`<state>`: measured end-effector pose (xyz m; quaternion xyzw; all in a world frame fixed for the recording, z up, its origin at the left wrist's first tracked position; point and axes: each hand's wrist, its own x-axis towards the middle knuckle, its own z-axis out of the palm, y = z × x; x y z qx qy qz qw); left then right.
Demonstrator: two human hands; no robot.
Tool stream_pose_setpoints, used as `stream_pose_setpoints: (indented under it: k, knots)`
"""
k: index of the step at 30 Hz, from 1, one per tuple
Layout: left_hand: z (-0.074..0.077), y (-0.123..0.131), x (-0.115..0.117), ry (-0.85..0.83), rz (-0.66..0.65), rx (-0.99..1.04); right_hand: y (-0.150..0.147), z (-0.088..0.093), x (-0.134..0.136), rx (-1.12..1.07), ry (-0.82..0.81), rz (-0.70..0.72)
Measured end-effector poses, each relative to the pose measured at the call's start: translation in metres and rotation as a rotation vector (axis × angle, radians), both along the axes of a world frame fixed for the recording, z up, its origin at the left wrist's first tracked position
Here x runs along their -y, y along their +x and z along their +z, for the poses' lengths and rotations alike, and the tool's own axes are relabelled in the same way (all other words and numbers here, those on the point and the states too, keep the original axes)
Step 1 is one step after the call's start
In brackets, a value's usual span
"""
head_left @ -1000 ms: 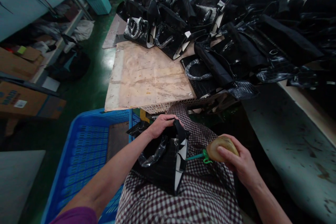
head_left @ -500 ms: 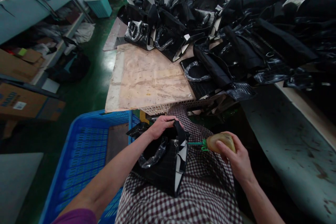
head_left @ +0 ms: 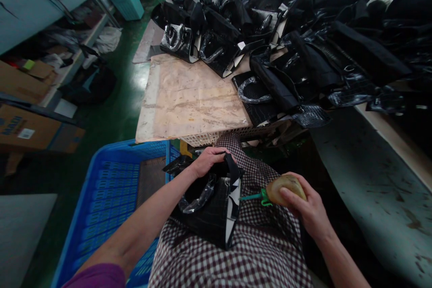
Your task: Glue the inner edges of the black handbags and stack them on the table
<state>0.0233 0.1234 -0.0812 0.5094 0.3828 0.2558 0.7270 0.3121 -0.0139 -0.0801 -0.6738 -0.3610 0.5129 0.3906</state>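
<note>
A black handbag (head_left: 205,218) with a plastic-wrapped handle rests on my lap, over a checked apron (head_left: 263,252). My left hand (head_left: 209,162) grips the bag's upper edge, thumb and fingers closed on it. Along the bag's right side the white and black inner edges of the panel show. My right hand (head_left: 305,202) is wrapped round a yellowish squeeze bottle (head_left: 286,190) with a green collar and a thin green nozzle. The nozzle points left, its tip at the bag's side edge; whether it touches I cannot tell.
Ahead stands a worktable (head_left: 195,99) with many black bags (head_left: 219,49) piled at its back and right. A blue plastic crate (head_left: 101,189) sits on the floor at my left. Farther left are a cardboard box (head_left: 30,128) and a teal bin (head_left: 127,4).
My right hand has moved the bottle slightly down, so the nozzle tip lies lower along the bag's side edge. My left hand and the bag have stayed nearly still.
</note>
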Motion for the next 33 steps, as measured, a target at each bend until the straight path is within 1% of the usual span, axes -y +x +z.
stream_pose_setpoints:
  k: [2, 4, 6, 9, 11, 14, 17, 20, 22, 24, 27, 30, 33]
  knots:
    - [0.000, 0.000, 0.000, -0.001, 0.001, -0.002, 0.000, 0.003, 0.003, -0.043, -0.009, 0.028]
    - [0.000, 0.000, 0.000, 0.001, 0.000, -0.006, -0.003, 0.004, 0.005, -0.061, -0.026, 0.019]
    - [0.001, 0.001, -0.001, 0.005, -0.001, -0.012, -0.006, 0.004, 0.004, -0.033, -0.032, -0.043]
    - [0.001, 0.001, 0.000, 0.008, -0.001, -0.016, -0.010, 0.003, 0.001, 0.068, 0.005, -0.116]
    - [0.001, 0.001, 0.000, 0.005, 0.000, -0.015, -0.010, 0.003, 0.000, 0.091, 0.020, -0.104]
    - [-0.001, 0.001, 0.001, 0.000, 0.004, -0.008, -0.007, 0.005, 0.003, 0.030, 0.025, -0.051]
    - [-0.001, 0.001, 0.001, 0.001, 0.004, -0.005, -0.004, 0.006, 0.009, -0.069, -0.018, -0.011]
    - [0.000, 0.002, 0.001, 0.007, 0.002, -0.002, -0.005, 0.006, 0.014, -0.119, -0.086, -0.024]
    - [0.001, 0.002, 0.001, 0.009, 0.002, 0.001, -0.006, 0.006, 0.017, -0.111, -0.094, -0.047]
    - [0.002, 0.002, 0.001, 0.009, 0.001, 0.004, -0.007, 0.005, 0.019, -0.084, -0.059, -0.051]
    - [0.002, 0.003, 0.001, 0.009, 0.002, 0.006, -0.005, 0.005, 0.024, -0.075, -0.011, 0.029]
    - [0.002, 0.003, 0.002, 0.009, 0.009, 0.005, -0.003, 0.006, 0.028, -0.098, -0.021, 0.092]
    - [0.001, 0.003, 0.002, 0.011, 0.013, 0.002, -0.004, 0.007, 0.031, -0.093, -0.032, 0.052]
